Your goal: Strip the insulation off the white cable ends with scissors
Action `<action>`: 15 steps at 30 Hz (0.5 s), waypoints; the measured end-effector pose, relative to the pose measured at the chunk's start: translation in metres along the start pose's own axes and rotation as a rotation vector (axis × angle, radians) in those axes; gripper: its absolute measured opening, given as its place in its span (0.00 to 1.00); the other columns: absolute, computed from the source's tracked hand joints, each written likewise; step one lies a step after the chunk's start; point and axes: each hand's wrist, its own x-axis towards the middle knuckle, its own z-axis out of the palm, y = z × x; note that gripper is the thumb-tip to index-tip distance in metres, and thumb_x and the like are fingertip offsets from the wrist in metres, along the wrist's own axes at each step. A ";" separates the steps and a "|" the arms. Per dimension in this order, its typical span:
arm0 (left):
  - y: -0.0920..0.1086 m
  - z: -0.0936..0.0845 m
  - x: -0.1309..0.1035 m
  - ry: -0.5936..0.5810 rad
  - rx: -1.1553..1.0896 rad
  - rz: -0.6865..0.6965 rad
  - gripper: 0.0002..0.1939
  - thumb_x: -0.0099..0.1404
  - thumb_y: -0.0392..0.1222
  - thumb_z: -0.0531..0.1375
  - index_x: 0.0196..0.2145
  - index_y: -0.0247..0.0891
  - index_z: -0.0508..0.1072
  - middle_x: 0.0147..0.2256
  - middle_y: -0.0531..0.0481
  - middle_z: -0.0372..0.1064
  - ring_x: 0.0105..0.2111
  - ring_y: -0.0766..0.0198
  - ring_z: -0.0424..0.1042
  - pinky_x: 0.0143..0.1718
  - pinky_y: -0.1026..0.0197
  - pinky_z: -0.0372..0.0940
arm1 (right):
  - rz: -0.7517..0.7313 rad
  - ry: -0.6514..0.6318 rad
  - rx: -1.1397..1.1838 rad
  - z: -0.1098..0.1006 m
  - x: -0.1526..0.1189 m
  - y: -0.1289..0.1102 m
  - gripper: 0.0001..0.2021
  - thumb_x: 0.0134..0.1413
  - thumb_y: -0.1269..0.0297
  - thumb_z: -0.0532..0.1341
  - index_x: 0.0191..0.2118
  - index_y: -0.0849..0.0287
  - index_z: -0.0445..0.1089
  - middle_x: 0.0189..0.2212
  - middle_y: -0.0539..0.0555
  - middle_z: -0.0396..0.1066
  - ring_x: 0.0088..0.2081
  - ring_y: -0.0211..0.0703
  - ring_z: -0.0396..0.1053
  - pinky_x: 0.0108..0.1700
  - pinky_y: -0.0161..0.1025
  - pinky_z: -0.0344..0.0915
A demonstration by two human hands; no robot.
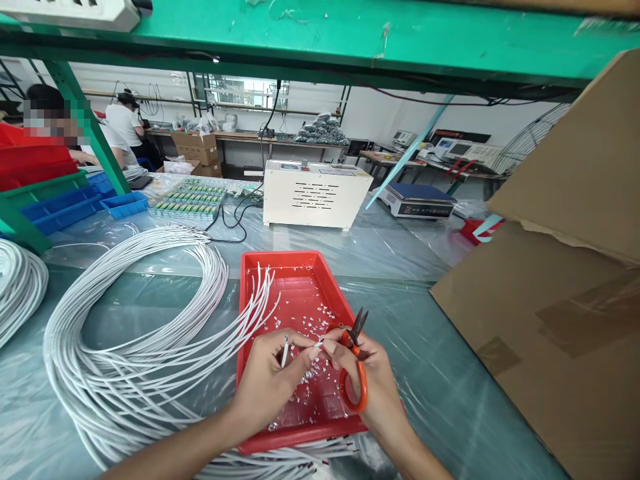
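Over a red tray (295, 437) strewn with small white scraps, my two hands meet at the tip of a white cable. My left hand (273, 373) is closed on the white cable (285, 352), whose short end shows between the fingers. My right hand (373, 373) pinches at the cable tip with thumb and forefinger, and also keeps orange-handled scissors (354, 397) hooked in the palm, blades pointing up and away. To the left lies a large coil of white cables (75, 333), with several loose ends fanned over the tray's left rim.
Behind the tray stands a cream machine (313, 197), with a scale (420, 201) to its right. A cardboard box (560, 320) borders the right side. Blue bins (125, 205) and green circuit boards (190, 198) lie back left. A green shelf beam (320, 30) crosses overhead. Two people sit beyond.
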 end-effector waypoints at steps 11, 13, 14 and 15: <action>0.005 -0.002 -0.001 0.075 -0.038 -0.037 0.09 0.59 0.43 0.58 0.29 0.35 0.74 0.26 0.51 0.70 0.26 0.66 0.65 0.29 0.67 0.57 | -0.137 -0.029 -0.280 -0.008 0.005 -0.013 0.05 0.42 0.65 0.65 0.27 0.61 0.74 0.18 0.48 0.66 0.22 0.37 0.60 0.26 0.34 0.59; 0.007 -0.003 -0.003 -0.041 -0.130 -0.189 0.15 0.61 0.47 0.56 0.26 0.33 0.73 0.19 0.53 0.66 0.18 0.70 0.58 0.21 0.68 0.53 | -0.218 0.012 -0.334 -0.008 0.004 -0.012 0.02 0.45 0.67 0.64 0.28 0.59 0.74 0.18 0.47 0.65 0.21 0.36 0.60 0.25 0.33 0.59; 0.007 -0.004 -0.004 -0.119 -0.197 -0.275 0.17 0.62 0.49 0.54 0.26 0.33 0.73 0.18 0.53 0.66 0.15 0.72 0.53 0.18 0.68 0.49 | -0.302 0.032 -0.386 -0.009 0.002 -0.012 0.02 0.45 0.69 0.63 0.28 0.58 0.73 0.18 0.46 0.65 0.21 0.36 0.61 0.25 0.33 0.60; 0.007 -0.004 -0.004 -0.186 -0.268 -0.348 0.18 0.62 0.50 0.53 0.28 0.32 0.73 0.18 0.53 0.66 0.12 0.74 0.48 0.16 0.68 0.44 | -0.417 0.042 -0.455 -0.010 0.000 -0.011 0.03 0.46 0.71 0.63 0.29 0.57 0.73 0.19 0.47 0.66 0.21 0.36 0.62 0.26 0.34 0.60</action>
